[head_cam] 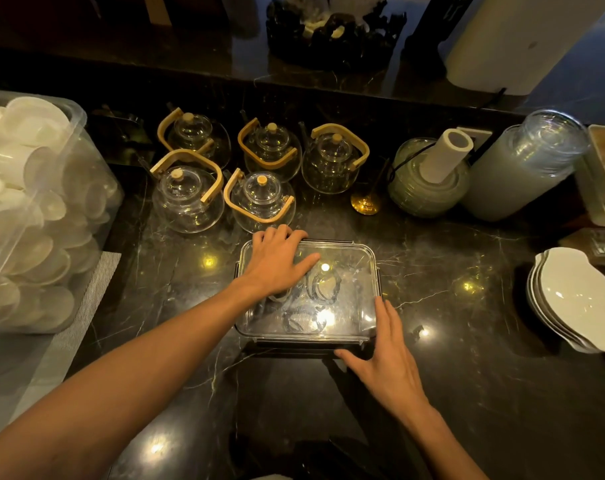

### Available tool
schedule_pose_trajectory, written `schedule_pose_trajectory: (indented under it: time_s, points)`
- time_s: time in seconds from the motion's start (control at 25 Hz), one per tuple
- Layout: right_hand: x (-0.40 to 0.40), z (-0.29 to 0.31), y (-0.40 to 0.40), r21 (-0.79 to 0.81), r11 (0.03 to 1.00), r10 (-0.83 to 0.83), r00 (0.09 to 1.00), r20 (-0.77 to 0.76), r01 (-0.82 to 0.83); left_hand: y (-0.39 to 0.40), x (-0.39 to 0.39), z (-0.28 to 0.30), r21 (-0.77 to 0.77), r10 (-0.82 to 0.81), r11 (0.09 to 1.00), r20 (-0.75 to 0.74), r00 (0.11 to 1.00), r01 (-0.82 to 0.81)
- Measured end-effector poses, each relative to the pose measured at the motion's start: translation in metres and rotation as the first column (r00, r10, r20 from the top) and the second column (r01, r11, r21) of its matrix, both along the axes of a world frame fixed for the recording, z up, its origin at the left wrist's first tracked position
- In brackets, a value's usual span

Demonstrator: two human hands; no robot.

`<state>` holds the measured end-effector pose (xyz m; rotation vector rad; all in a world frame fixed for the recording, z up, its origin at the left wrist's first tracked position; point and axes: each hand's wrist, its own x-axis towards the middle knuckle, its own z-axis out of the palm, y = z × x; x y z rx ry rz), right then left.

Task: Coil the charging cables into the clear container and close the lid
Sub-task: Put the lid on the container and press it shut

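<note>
Clear plastic container point(308, 292) at frame centre on dark veined marble counter point(467, 341); coiled dark cables point(323, 287) visible inside through lid point(342, 271). Left hand point(276, 261) flat on lid at 10 o'clock, fingers spread, fingertips curling over far edge. Right hand point(384, 355) at 5 o'clock corner, fingers straight, loosely apart, touching rim. Judgement: press lid evenly, then snap dark side latches one by one. Lid glossy, rectangular, rounded corners. Glass teapots point(259, 199) at 11 o'clock, bamboo handles.

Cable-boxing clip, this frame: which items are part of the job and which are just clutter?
Job:
clear container
lid
coiled cables inside
left hand flat on lid
right hand at near right corner

Clutter:
glass teapots
bin of white dishes
stacked plates
paper roll
</note>
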<state>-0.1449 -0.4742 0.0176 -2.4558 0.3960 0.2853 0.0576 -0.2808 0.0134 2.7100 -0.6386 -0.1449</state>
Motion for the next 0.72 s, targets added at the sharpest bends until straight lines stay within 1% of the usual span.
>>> schedule_pose_trajectory:
  time_s: [0.04, 0.12, 0.36, 0.56, 0.72]
  points:
    - [0.002, 0.000, -0.001, -0.004, 0.999, 0.043, 0.999, -0.008, -0.043, 0.000, 0.000, 0.000, 0.003, -0.003, 1.000, -0.001, 1.000, 0.003]
    - [0.006, 0.001, -0.003, 0.004, 0.997, 0.078, 0.997, -0.020, -0.078, -0.001, 0.001, -0.002, 0.012, -0.003, 1.000, 0.003, 1.000, 0.003]
    - [0.008, 0.002, -0.010, 0.031, 0.997, 0.073, 0.997, -0.010, -0.072, -0.001, -0.002, -0.008, 0.055, 0.006, 0.998, 0.076, 0.997, -0.010]
    - [0.007, -0.001, -0.010, -0.026, 0.995, 0.094, 0.996, -0.003, -0.094, -0.002, -0.002, -0.009, 0.098, 0.013, 0.995, 0.104, 0.995, -0.023]
    - [0.008, -0.005, -0.011, -0.087, 0.991, 0.106, 0.994, -0.003, -0.105, -0.003, -0.002, -0.010, 0.097, 0.012, 0.995, 0.114, 0.993, -0.023]
